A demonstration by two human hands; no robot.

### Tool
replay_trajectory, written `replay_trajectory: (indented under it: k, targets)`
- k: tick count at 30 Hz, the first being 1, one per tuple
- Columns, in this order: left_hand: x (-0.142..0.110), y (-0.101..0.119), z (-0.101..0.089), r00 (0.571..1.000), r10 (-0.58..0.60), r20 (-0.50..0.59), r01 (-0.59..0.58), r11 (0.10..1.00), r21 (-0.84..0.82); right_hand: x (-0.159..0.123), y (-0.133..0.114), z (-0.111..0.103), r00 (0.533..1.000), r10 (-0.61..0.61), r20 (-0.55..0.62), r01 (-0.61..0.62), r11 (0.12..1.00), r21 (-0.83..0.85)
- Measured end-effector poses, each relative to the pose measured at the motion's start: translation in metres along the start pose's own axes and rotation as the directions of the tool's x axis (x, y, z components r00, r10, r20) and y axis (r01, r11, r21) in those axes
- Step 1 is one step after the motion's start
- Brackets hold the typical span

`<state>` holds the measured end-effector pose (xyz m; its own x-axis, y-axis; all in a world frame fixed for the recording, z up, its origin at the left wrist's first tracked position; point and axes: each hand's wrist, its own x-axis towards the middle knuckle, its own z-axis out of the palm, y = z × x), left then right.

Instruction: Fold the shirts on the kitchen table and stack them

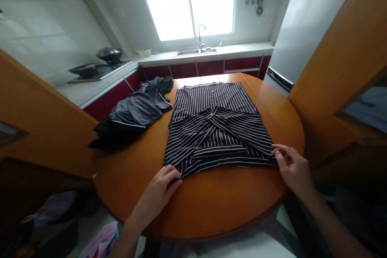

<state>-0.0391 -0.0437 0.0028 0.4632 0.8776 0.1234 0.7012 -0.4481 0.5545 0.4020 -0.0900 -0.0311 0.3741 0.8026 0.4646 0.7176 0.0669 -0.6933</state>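
Note:
A black shirt with white stripes (211,100) lies spread on the round wooden table (229,205). Both sleeves are folded inward across its near half and cross just below the middle. At the near left corner of the shirt, my left hand (163,185) pinches the fabric between thumb and fingers. My right hand (292,165) grips the shirt's near right edge in the same way, with the fingertips closed on the cloth. The near edge of the shirt lies on or close to the tabletop between my hands.
A heap of dark grey and black clothes (133,113) sits at the table's left side. Behind the table run a counter with a sink (196,52) and a stove with a lidded pan (109,53). A fridge (308,28) and wooden door frames flank the table.

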Motion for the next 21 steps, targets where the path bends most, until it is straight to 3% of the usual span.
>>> replay_trajectory:
  k: [5,8,17,21]
  targets:
    - [-0.006,0.003,0.013,0.981,-0.015,-0.195,0.020,1.000,0.023,-0.014,0.008,0.013,0.976,-0.159,0.146,0.176,0.979,-0.105]
    - [-0.005,0.001,0.014,0.960,-0.036,-0.279,0.045,0.999,0.028,-0.016,0.017,0.018,0.963,-0.221,0.153,0.241,0.961,-0.133]
    - [0.016,0.000,0.007,0.964,-0.102,-0.243,0.129,0.987,0.095,-0.013,0.025,0.019,0.945,-0.297,0.137,0.320,0.927,-0.198]
    - [0.013,-0.005,-0.005,0.934,-0.176,-0.310,0.177,0.984,-0.024,-0.014,0.021,0.016,0.939,-0.318,0.133,0.340,0.916,-0.214]
